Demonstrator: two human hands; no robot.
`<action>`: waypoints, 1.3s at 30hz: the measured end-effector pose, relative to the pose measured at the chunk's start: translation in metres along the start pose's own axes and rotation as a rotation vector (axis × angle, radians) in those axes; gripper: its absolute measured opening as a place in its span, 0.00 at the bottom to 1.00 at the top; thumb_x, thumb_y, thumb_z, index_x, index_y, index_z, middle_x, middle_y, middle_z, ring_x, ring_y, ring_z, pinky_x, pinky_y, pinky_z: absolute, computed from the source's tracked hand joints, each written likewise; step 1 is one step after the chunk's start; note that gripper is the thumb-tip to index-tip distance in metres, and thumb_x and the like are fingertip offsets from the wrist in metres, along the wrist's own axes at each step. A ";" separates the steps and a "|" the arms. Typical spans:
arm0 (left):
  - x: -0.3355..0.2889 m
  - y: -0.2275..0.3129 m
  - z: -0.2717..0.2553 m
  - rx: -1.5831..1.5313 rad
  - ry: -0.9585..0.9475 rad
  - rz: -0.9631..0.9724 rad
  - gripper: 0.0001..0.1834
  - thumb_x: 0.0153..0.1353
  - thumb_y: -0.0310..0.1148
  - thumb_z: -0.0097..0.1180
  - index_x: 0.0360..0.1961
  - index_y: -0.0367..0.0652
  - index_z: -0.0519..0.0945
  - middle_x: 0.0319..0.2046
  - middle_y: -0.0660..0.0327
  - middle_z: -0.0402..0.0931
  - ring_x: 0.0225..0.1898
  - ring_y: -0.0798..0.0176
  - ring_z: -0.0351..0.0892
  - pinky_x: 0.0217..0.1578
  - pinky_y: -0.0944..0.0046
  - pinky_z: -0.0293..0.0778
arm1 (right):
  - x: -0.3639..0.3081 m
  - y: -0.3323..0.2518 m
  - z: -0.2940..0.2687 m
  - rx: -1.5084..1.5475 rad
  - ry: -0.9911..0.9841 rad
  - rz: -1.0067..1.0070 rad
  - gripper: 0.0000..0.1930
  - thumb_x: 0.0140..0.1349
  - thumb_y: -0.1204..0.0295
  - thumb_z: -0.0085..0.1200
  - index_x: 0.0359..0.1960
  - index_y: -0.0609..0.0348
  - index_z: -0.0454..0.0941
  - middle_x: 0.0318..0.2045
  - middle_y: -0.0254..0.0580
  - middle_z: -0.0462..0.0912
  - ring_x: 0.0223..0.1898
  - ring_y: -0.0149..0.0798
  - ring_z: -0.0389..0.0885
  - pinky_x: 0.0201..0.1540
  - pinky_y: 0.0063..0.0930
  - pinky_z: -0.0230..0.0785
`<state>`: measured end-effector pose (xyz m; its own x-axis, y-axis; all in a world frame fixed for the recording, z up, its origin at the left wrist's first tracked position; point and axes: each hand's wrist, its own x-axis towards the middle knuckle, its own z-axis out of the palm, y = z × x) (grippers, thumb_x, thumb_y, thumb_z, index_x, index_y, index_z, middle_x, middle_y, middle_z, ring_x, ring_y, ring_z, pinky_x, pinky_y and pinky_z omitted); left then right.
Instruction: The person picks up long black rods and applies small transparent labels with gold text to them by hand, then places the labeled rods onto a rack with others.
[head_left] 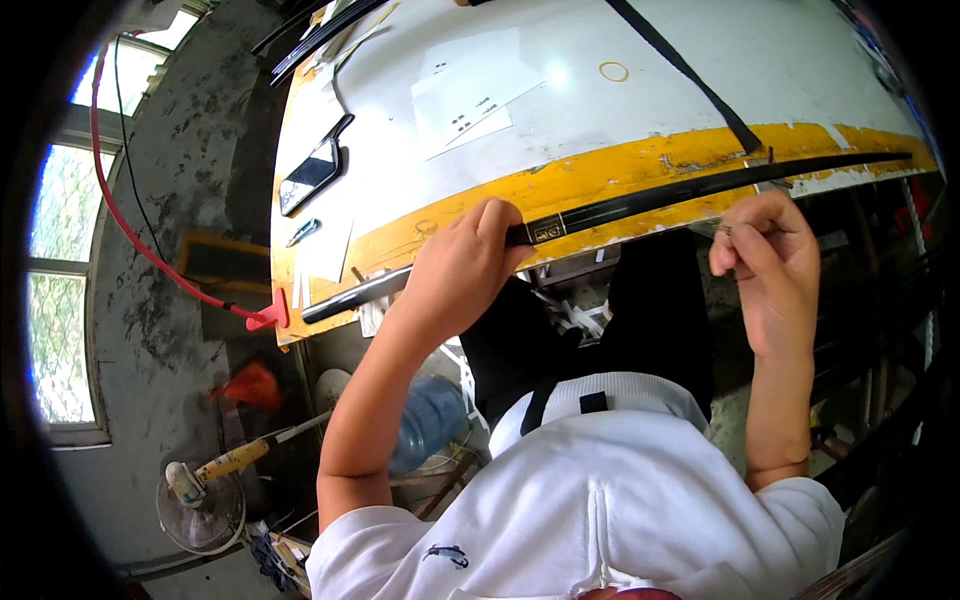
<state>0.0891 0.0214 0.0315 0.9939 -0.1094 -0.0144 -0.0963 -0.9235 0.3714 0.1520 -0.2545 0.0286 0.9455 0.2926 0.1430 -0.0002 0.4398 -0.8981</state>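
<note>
A long, glossy black tapered shaft (650, 202) lies along the yellow front edge of the table, with a gold-coloured marking near its middle. Its thin end points to the right, and its thicker end is at the left corner. My left hand (465, 262) is closed around it just left of the marking. Off the table edge, to the right, my right hand (770, 265) is raised with thumb and fingers pinched together. Whatever sits between those fingertips is too small to make out. A small metal piece (770, 180) stands at the table edge just above that hand.
On the white tabletop (640, 100) lie paper sheets (470, 80) with small dark pieces, a phone (312, 178), a rubber band (613, 72) and a black strap (690, 70). A red hose (130, 205) hangs at left. Below are a fan (200, 505) and a blue water bottle (430, 425).
</note>
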 end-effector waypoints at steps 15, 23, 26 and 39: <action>0.020 0.105 0.034 -1.532 -0.254 0.094 0.20 0.68 0.37 0.53 0.51 0.33 0.68 0.33 0.61 0.70 0.21 0.74 0.66 0.23 0.75 0.63 | -0.034 -0.041 -0.037 -0.026 0.196 -0.265 0.04 0.61 0.78 0.55 0.35 0.61 0.72 0.32 0.40 0.75 0.28 0.30 0.72 0.31 0.24 0.66; 0.031 0.126 0.036 -1.685 -0.063 0.164 0.27 0.68 0.41 0.51 0.60 0.32 0.64 0.20 0.63 0.65 0.12 0.77 0.58 0.12 0.77 0.55 | -0.027 -0.036 -0.018 0.097 0.098 -0.175 0.07 0.58 0.81 0.57 0.36 0.64 0.72 0.30 0.43 0.76 0.26 0.31 0.73 0.31 0.23 0.69; 0.033 0.122 0.031 -1.688 -0.060 0.148 0.26 0.68 0.36 0.51 0.61 0.36 0.60 0.25 0.60 0.68 0.15 0.76 0.61 0.15 0.75 0.59 | -0.019 -0.034 -0.002 0.032 0.107 -0.190 0.06 0.58 0.81 0.57 0.35 0.65 0.72 0.29 0.43 0.76 0.26 0.30 0.74 0.32 0.22 0.69; 0.036 0.102 0.015 -1.900 -0.140 0.254 0.29 0.65 0.35 0.50 0.63 0.34 0.57 0.34 0.60 0.71 0.22 0.76 0.64 0.23 0.77 0.61 | 0.005 -0.038 0.058 -0.056 0.025 -0.181 0.07 0.59 0.78 0.54 0.33 0.60 0.67 0.26 0.41 0.71 0.20 0.29 0.72 0.24 0.20 0.68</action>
<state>0.1147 -0.0827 0.0548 0.9480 -0.2708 0.1673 0.0565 0.6602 0.7489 0.1380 -0.2206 0.0875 0.9361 0.1915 0.2950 0.1884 0.4354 -0.8803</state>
